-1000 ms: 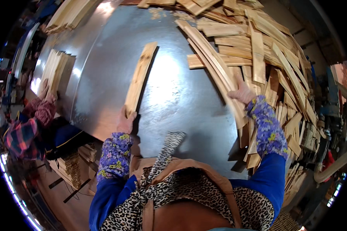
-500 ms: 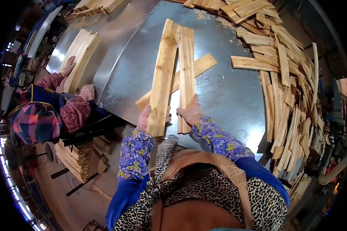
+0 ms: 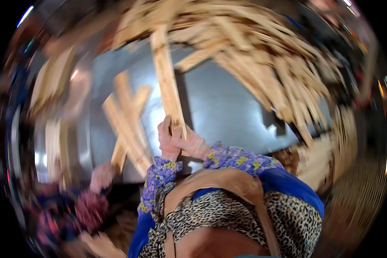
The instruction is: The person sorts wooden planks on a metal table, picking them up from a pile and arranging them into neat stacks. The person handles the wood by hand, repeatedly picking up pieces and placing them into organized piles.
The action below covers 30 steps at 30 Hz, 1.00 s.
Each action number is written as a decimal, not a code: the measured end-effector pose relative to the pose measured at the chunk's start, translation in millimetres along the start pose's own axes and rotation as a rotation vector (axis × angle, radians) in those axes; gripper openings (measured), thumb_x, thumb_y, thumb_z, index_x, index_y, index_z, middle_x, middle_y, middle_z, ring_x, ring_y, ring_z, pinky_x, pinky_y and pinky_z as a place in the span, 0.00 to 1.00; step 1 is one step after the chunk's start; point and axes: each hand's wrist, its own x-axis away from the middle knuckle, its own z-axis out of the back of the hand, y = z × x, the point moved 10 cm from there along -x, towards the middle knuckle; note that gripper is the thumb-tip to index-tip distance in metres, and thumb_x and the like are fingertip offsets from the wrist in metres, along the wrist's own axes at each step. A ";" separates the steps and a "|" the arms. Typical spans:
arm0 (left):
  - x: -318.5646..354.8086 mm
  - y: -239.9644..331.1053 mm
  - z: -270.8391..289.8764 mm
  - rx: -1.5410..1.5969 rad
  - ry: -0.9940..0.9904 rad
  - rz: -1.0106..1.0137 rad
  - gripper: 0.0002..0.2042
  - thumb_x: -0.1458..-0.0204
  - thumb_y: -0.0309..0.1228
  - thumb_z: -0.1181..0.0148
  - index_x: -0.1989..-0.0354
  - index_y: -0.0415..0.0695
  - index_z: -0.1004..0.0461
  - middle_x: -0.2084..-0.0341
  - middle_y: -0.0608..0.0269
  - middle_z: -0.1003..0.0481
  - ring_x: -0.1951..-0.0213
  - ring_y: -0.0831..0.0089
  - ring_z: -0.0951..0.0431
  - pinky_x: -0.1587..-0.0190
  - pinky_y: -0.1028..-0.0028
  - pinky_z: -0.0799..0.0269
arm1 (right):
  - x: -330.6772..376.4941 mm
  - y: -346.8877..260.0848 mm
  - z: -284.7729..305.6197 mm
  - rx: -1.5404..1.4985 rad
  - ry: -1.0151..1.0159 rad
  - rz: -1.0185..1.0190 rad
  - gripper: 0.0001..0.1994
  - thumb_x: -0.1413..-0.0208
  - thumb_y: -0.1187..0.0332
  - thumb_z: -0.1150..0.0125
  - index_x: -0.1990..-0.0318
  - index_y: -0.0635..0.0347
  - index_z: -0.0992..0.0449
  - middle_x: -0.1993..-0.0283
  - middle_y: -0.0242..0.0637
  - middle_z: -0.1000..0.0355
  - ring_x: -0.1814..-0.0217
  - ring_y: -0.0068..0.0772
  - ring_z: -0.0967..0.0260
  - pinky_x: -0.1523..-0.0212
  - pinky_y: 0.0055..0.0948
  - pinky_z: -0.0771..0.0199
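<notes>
Two planks moved from hand to left of the board, crossing a third plank, left grip and right grip pinching the board's near end, its length reaching beyond them over the worktop

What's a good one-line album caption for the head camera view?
Left hand and right hand hold one wooden board near its end over a metal table, loose planks heaped beyond.

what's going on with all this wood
A person's left hand and right hand hold the near end of a long wooden board. Crossed boards lie to the left, with a co-worker's hand close to their near ends. A loose pile of boards spreads across the far and right parts of the metal table.
</notes>
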 end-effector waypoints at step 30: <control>173.9 85.8 -525.8 -0.457 -1.179 -0.046 0.19 0.36 0.37 0.37 0.40 0.39 0.21 0.52 0.43 0.18 0.46 0.47 0.17 0.42 0.60 0.23 | 620.0 214.2 769.3 0.575 1.457 -0.946 0.24 0.26 0.60 0.53 0.31 0.63 0.26 0.30 0.56 0.27 0.28 0.57 0.29 0.27 0.50 0.28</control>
